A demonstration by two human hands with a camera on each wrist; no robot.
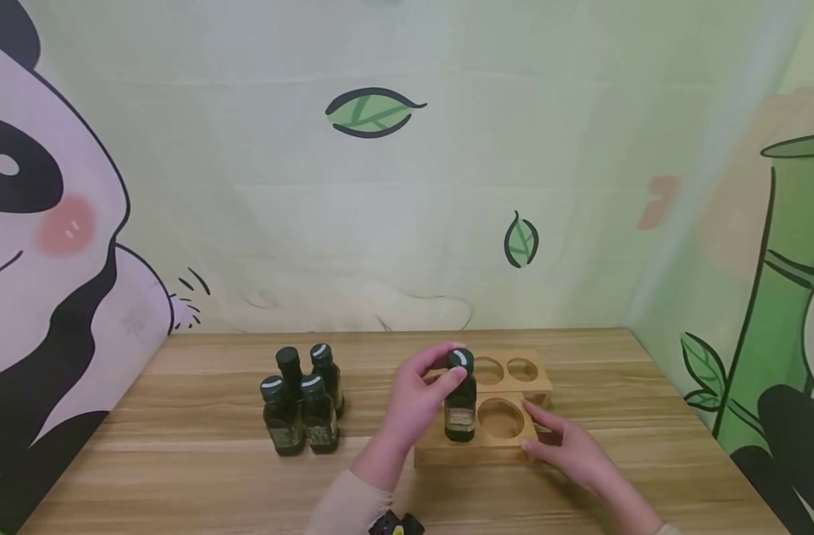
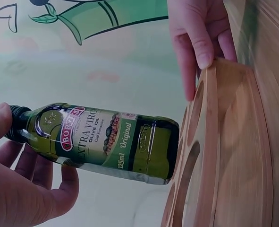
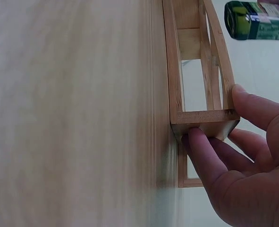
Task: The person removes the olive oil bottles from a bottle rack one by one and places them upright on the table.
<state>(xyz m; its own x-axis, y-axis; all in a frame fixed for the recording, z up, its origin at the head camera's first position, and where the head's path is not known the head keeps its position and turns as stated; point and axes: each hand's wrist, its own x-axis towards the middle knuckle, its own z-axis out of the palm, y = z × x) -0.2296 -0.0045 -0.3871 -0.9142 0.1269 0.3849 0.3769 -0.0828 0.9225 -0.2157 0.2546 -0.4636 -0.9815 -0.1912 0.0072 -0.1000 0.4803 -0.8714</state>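
Observation:
My left hand [image 1: 409, 401] holds an upright green glass olive oil bottle [image 1: 460, 420] by its capped neck, thumb on the near side. The label reads extra virgin olive oil in the left wrist view, where the bottle [image 2: 101, 139] has its base close to the rack's top board. Under it stands a two-tier wooden rack [image 1: 500, 456] with round holes. My right hand [image 1: 570, 449] grips the right end of the lower front tier, thumb and fingers set at its corners. In the right wrist view, fingers [image 3: 205, 153] press the end panel of the rack [image 3: 200, 118].
Several similar dark bottles [image 1: 320, 423] with black caps stand grouped on the left of the wooden table [image 1: 199, 416]. A backdrop [image 1: 273, 223] with a panda, leaves and bamboo rises behind the table. A small black and yellow item [image 1: 396, 524] shows by my left sleeve.

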